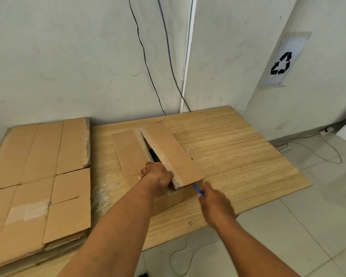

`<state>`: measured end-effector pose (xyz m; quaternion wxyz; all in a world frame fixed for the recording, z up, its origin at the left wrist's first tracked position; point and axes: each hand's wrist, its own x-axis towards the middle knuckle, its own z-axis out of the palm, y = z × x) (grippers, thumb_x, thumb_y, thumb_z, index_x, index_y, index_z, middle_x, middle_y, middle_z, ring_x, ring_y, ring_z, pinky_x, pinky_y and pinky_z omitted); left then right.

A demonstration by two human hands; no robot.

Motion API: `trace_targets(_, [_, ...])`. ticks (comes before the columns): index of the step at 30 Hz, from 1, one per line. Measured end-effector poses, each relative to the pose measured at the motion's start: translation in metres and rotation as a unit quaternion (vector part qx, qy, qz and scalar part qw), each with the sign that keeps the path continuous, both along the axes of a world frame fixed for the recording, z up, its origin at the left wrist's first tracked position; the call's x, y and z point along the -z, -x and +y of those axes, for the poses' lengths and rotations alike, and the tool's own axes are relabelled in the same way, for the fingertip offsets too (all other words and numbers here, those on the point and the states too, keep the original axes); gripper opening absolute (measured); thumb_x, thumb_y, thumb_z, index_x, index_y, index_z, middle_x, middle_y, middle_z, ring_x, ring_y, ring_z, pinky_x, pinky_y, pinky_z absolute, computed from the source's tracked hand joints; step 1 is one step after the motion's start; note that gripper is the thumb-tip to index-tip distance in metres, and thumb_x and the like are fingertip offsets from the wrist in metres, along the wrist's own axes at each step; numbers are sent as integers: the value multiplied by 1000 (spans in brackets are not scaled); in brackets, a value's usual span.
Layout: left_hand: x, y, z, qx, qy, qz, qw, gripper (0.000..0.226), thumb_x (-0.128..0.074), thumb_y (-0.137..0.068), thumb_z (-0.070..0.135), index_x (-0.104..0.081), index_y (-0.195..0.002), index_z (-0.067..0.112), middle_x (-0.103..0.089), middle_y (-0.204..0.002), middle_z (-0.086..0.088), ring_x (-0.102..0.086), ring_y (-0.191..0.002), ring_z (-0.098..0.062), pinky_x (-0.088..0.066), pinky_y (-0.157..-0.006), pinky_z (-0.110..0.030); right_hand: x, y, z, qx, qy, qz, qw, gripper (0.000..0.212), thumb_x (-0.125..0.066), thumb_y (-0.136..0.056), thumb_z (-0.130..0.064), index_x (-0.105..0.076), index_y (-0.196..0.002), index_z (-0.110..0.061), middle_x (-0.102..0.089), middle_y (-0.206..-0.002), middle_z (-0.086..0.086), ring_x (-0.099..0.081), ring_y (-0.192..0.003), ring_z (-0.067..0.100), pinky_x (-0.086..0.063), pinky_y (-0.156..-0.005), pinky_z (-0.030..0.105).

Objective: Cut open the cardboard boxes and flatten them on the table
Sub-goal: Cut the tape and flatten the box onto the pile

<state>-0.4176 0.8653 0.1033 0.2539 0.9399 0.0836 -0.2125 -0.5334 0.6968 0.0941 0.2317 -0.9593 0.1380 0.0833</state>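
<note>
Our left hand reached into the gap between the two top flaps of the cardboard box and grasped the near end of the right flap, fingers curled round its edge. That flap stood tilted up, while the left flap lay lower, with a dark opening between them. Our right hand was closed round a blue cutter, whose tip sat just beside the box's near right corner, under the raised flap; we could not make out the blade. The box sat in the middle of the wooden table. A stack of flattened cardboard lay on the table's left end, near the box.
</note>
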Motion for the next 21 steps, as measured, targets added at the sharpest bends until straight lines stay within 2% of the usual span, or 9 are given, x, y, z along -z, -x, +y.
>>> trace_targets(3, [-3, 0, -4, 14, -9, 7, 1000, 54, -55, -96, 47, -52, -134, 8, -37, -140, -14, -38, -128, -36, -40, -109, -45, -5, -4, -45, -8, 6, 28, 1000, 13, -49, -100, -44, -44, -96, -33, -59, -83, -3, -57, -72, 16, -49, -65, 33])
trace_targets(5, [-11, -6, -6, 47, -22, 7, 999, 54, -54, -96, 45, -50, -133, 4, -41, -137, -15, -41, -125, -35, -42, -106, -42, -7, 0, -67, -27, -59, 55, 996, 23, -59, -94, -48, -49, -85, -29, -59, -74, -3, -54, -65, 14, -44, -61, 31])
trace_targets(7, [-24, -15, 3, 118, -36, 12, 992, 54, -58, -95, 45, -58, -128, 2, -54, -130, -14, -53, -117, -31, -47, -100, -37, -6, 7, -75, 6, -156, 26, 987, 39, -65, -91, -49, -48, -72, -20, -51, -64, -5, -46, -59, 12, -38, -60, 30])
trace_targets(9, [-41, -23, 18, 243, -120, 43, 962, 48, -62, -95, 44, -66, -122, 5, -63, -125, -12, -60, -113, -29, -49, -95, -33, 0, 12, -79, 72, -214, -32, 974, 42, -65, -91, -46, -47, -69, -16, -45, -61, -6, -43, -59, 12, -37, -61, 31])
trace_targets(11, [-59, -29, 30, 325, -264, 76, 905, 48, -65, -93, 42, -66, -126, 7, -64, -124, -10, -61, -115, -29, -48, -99, -36, 7, 9, -78, 107, -208, -70, 970, 31, -65, -92, -45, -55, -80, -18, -52, -68, -4, -48, -63, 14, -42, -65, 32])
trace_targets(13, [-70, -31, 29, 345, -352, 73, 867, 61, -75, -85, 45, -60, -134, 10, -62, -125, -7, -60, -117, -29, -49, -102, -43, 5, 0, -71, 114, -174, -73, 975, 25, -63, -92, -47, -61, -108, -28, -62, -94, 0, -58, -82, 17, -47, -74, 35])
trace_targets(16, [-58, -18, 8, 336, -304, 76, 888, 119, -78, -61, 75, -31, -153, 15, -45, -149, -10, -48, -132, -33, -41, -110, -48, 3, -17, -57, 84, -86, -41, 992, 60, -58, -93, -56, -35, -147, -42, -46, -131, -1, -54, -99, 18, -43, -78, 32])
trace_targets(18, [-33, 8, -8, 380, -322, 41, 866, 146, -72, -48, 89, -12, -158, 13, -27, -157, -16, -33, -140, -40, -31, -115, -57, 2, -25, -49, 78, -29, -2, 997, 62, -54, -94, -57, -29, -150, -44, -36, -139, 2, -56, -96, 21, -46, -77, 32])
trace_targets(21, [-6, 31, -23, 419, -349, -71, 835, 145, -76, -57, 81, -3, -157, 7, -24, -152, -20, -30, -136, -41, -32, -110, -60, 0, -30, -45, 74, 5, 27, 997, 55, -52, -94, -58, -38, -144, -40, -33, -140, 3, -56, -92, 22, -51, -79, 34])
